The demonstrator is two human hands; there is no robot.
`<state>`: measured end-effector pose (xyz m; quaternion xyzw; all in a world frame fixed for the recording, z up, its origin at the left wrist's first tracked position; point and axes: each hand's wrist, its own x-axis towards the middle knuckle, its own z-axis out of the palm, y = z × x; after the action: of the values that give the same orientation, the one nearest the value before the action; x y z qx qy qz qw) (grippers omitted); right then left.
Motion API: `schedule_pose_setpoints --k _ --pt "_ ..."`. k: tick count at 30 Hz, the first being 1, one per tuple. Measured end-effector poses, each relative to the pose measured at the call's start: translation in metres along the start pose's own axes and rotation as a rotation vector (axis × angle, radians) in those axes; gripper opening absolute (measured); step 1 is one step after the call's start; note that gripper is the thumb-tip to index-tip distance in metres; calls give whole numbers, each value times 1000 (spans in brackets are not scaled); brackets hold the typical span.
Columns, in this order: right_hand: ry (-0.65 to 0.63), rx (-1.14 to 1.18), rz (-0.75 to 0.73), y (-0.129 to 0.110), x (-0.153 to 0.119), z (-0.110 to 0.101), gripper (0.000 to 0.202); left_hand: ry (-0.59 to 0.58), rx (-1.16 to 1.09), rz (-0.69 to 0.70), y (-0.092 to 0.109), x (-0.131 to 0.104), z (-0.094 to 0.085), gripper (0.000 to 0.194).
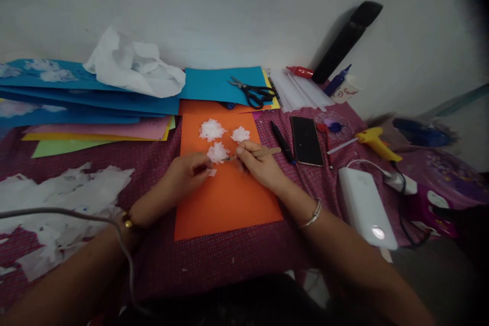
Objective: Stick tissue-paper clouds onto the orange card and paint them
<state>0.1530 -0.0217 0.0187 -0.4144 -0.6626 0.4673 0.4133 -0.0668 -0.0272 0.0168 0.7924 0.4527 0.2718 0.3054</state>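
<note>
An orange sheet of paper [225, 204] lies on the cloth in front of me, with three ragged white paper tufts on it. The lowest tuft [217, 153] is between my two hands. My right hand [260, 165] grips a thin paintbrush-like stick [272, 152], its pale end sticking out to the right and its narrow tip pointing at this tuft. Fingers of my left hand [193, 170] are pinched together at a small white scrap of paper [212, 172], just below the tuft.
Torn white paper [76, 204] spreads at left, below stacked coloured sheets [114, 130]. Black scissors [254, 92] lie on blue paper behind. At right are a marker [282, 142], a phone [306, 140], a yellow glue gun [378, 143] and a white power bank [367, 206]. A cable [122, 244] crosses my left forearm.
</note>
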Motion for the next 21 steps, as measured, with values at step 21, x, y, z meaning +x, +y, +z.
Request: schedule_pose_setpoints --k 21 --pt "-114 -111 12 -2 -4 6 30 101 -32 -6 -2 13 18 14"
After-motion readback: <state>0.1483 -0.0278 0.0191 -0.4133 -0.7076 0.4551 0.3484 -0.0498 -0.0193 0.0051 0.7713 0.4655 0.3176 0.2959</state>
